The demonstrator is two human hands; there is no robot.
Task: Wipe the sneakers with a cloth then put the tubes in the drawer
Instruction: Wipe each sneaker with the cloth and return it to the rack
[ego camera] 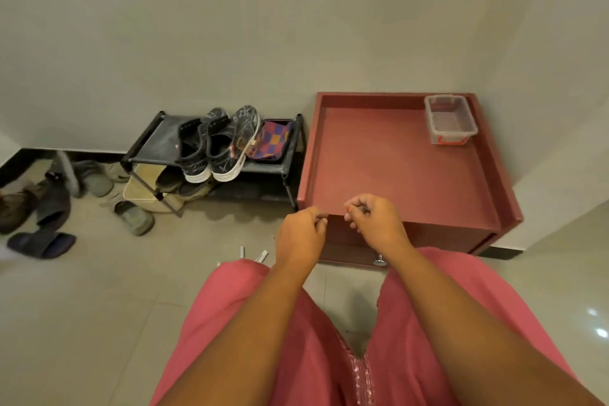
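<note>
Two black sneakers (pixel 216 145) with white soles and scribble marks stand side by side on the top shelf of a black shoe rack (pixel 148 142). A checkered purple, red and orange cloth (pixel 272 141) lies folded beside them on the rack's right end. White tubes (pixel 260 255) lie on the floor, partly hidden behind my pink clothing. A red cabinet (pixel 395 158) holds a shut drawer with a metal knob (pixel 379 261). My left hand (pixel 301 234) and right hand (pixel 372 217) hover at the cabinet's front edge, fingers loosely curled, holding nothing.
A clear plastic box (pixel 449 119) with a red latch sits in the cabinet top's back right corner. More shoes fill the rack's lower shelf, and slippers and sandals (pixel 43 244) are scattered on the tiled floor at left. Walls close the corner behind.
</note>
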